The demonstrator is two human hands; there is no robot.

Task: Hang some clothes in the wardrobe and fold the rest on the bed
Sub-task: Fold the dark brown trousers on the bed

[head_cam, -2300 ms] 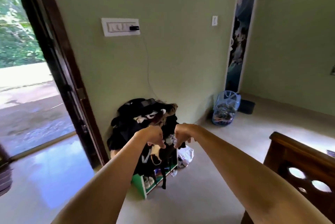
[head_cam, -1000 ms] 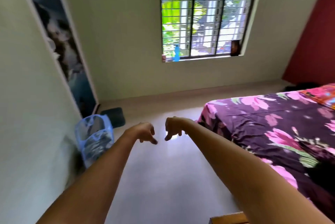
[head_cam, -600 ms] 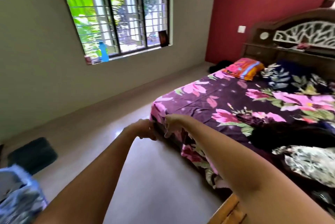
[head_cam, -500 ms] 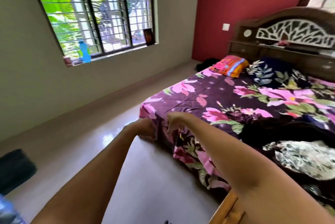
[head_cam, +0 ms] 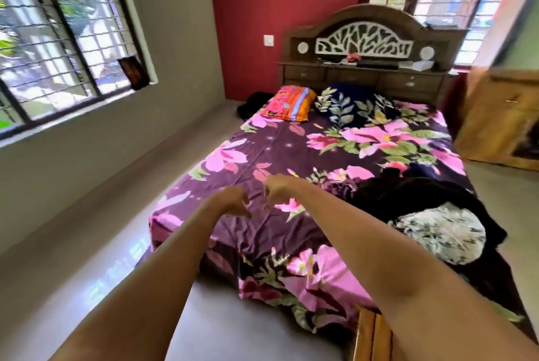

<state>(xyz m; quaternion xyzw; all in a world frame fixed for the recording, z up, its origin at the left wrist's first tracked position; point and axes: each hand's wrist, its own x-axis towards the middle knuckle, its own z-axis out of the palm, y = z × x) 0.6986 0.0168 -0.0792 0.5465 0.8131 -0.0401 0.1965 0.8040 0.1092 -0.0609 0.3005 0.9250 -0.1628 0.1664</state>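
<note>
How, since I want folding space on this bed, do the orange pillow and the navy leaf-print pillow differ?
The orange pillow is orange and pink with a blue stripe; the navy leaf-print pillow is dark with pale leaves. The orange pillow lies at the left edge of the bed; the navy leaf-print pillow sits nearer the middle and looks bulkier. Both rest below the headboard.

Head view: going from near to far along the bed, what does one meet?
First the wooden footboard → heap of clothes → orange pillow → carved headboard.
</note>
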